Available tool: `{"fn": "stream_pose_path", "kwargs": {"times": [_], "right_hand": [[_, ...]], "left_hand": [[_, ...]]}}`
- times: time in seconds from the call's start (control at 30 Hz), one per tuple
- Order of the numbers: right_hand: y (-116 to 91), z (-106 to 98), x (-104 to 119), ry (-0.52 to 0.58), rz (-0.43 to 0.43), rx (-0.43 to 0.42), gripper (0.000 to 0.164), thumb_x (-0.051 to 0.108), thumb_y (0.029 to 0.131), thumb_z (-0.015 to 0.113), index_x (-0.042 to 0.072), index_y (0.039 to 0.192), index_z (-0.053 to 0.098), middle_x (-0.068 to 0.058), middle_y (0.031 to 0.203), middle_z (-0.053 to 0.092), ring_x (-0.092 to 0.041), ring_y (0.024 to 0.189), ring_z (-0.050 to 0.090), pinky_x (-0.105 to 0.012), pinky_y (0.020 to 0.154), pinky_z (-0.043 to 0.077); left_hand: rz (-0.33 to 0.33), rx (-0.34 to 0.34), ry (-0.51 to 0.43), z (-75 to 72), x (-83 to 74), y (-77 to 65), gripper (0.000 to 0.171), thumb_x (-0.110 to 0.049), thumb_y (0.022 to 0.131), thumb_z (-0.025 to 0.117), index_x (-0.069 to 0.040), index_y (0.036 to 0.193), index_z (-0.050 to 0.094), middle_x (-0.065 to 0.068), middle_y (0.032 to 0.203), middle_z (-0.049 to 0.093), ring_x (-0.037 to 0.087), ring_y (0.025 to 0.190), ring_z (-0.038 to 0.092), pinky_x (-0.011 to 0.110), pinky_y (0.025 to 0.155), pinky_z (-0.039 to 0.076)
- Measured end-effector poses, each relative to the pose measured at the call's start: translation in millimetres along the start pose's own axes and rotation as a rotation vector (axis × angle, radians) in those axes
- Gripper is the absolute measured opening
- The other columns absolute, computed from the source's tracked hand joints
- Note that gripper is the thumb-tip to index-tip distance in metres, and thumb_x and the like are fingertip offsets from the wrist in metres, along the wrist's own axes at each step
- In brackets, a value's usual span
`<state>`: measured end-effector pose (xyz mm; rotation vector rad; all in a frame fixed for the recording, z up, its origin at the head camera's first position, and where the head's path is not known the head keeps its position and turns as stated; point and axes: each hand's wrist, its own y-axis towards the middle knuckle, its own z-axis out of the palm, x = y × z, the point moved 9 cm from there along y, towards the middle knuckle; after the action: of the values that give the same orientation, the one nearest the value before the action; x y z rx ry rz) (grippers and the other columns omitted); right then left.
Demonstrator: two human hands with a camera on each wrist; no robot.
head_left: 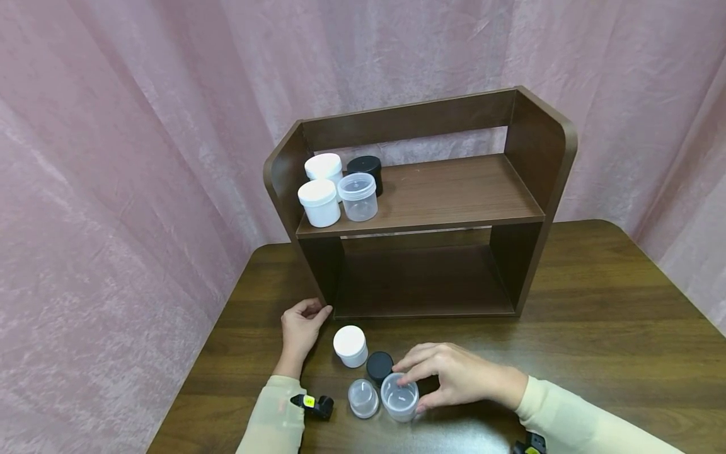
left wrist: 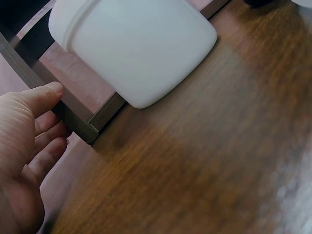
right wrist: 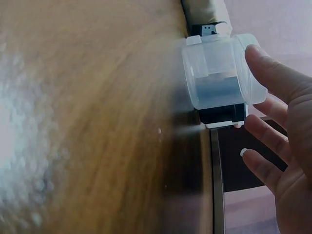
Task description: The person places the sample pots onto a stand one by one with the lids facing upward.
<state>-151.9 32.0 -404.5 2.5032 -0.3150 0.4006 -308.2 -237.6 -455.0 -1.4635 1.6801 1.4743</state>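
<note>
My left hand (head_left: 302,326) is at the lower left corner of the brown shelf unit (head_left: 425,313), its thumb and fingers gripping the front edge of the side panel (left wrist: 73,122). Over a clear plastic jar (head_left: 400,407) on the table, my right hand (head_left: 454,375) has its thumb and a finger at the rim; the other fingers are spread loosely. Close to that jar stand a small black-lidded jar (head_left: 380,366) and a smaller clear jar (head_left: 363,399). A white jar (head_left: 350,347) stands nearer the left hand and looms large in the left wrist view.
On the upper shelf's left side are two white jars (head_left: 320,203), a black jar (head_left: 365,169) and a clear jar (head_left: 359,198). The wooden table (head_left: 601,353) extends right of the unit. A pink curtain (head_left: 170,157) hangs behind.
</note>
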Motion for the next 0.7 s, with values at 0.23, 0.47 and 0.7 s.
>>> {"fn": "stream_pose_path", "kwargs": {"times": [0.23,0.47,0.7], "right_hand": [[0.3,-0.6,1.3,-0.026,-0.006,-0.004,0.04,0.035,0.078,0.08,0.017,0.113,0.072,0.002,0.123,0.065,-0.016,0.112,0.059,-0.028,0.094,0.048],[-1.9,-4.3,2.1,-0.049,-0.018,-0.014,0.04,0.036,0.078,0.079,0.016,0.112,0.072,-0.001,0.12,0.066,-0.016,0.111,0.06,-0.029,0.092,0.05],[-5.9,-6.6,-4.6,-0.052,0.035,-0.008,0.038,0.038,0.079,0.079,0.018,0.11,0.073,0.0,0.12,0.066,-0.015,0.112,0.06,-0.029,0.093,0.049]], "left_hand": [[0.002,0.0,-0.013,0.5,-0.2,0.2,0.015,-0.01,0.076,0.082,-0.004,0.085,0.072,0.007,0.083,0.07,0.02,0.08,0.067,0.02,0.068,0.055],[-0.016,0.002,-0.006,0.5,3.3,-0.1,0.016,-0.011,0.076,0.082,-0.004,0.086,0.073,0.007,0.084,0.07,0.02,0.079,0.068,0.019,0.067,0.055],[-0.006,-0.001,0.008,-0.3,1.1,-0.4,0.016,-0.012,0.076,0.082,-0.004,0.086,0.073,0.007,0.084,0.07,0.02,0.079,0.068,0.02,0.067,0.055]]}}
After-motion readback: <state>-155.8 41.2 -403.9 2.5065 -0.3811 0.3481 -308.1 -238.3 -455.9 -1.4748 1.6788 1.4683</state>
